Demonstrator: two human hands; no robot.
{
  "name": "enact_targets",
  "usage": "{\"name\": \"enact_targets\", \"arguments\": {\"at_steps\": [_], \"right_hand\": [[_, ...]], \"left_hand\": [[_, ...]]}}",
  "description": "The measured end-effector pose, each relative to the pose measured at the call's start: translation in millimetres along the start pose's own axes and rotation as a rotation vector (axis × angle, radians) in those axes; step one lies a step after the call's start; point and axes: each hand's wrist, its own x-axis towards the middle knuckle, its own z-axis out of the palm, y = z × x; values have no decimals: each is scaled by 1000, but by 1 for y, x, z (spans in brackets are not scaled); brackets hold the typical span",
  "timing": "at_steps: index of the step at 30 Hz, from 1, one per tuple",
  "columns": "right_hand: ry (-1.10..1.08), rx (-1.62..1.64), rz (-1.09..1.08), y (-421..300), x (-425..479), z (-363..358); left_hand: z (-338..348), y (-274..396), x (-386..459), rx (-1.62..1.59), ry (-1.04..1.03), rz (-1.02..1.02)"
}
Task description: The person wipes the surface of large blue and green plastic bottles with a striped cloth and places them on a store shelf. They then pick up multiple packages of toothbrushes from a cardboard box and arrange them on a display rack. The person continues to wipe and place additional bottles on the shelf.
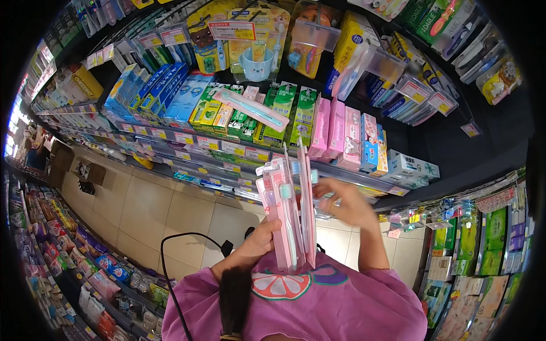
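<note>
My left hand [261,237] grips several packaged toothbrushes [279,213] in pink-backed clear blister packs, held upright in front of my chest. Teal and pale purple brushes show through the plastic. My right hand [345,202] is slightly blurred just right of the bundle, fingers bent, close to the rightmost pack; whether it touches that pack is unclear. One more packaged toothbrush [254,110], with a teal handle, lies slanted across the toothpaste boxes [239,121] on the shelf ahead.
Pink toothpaste boxes [335,128] and blue boxes [164,91] line the shelf edge [230,147]. Above hang children's toothbrush packs [256,51] and price-tag holders [411,89] on hooks. Packaged goods [102,277] fill shelving at left, tissue packs [467,238] at right. A black cable [166,264] loops by my left arm.
</note>
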Motion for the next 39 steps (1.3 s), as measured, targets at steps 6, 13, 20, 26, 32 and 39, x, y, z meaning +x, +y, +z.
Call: {"name": "enact_targets", "arguments": {"at_steps": [6, 13, 20, 26, 32, 39], "right_hand": [[163, 464, 173, 4, -31, 32], [566, 536, 188, 7, -39, 46], [639, 908, 107, 0, -31, 25], [372, 1579, 185, 5, -33, -3], [734, 1086, 35, 1, -17, -14], [1192, -461, 64, 8, 17, -36]], "left_hand": [[3, -6, -3, -70, -8, -43], [-21, -19, -8, -126, -26, -84], [-2, -14, -7, -96, 41, -96], [-11, -13, -10, -192, -18, -110], [-28, -12, -19, -284, -20, -79], [-37, -5, -20, -289, -29, -94]]}}
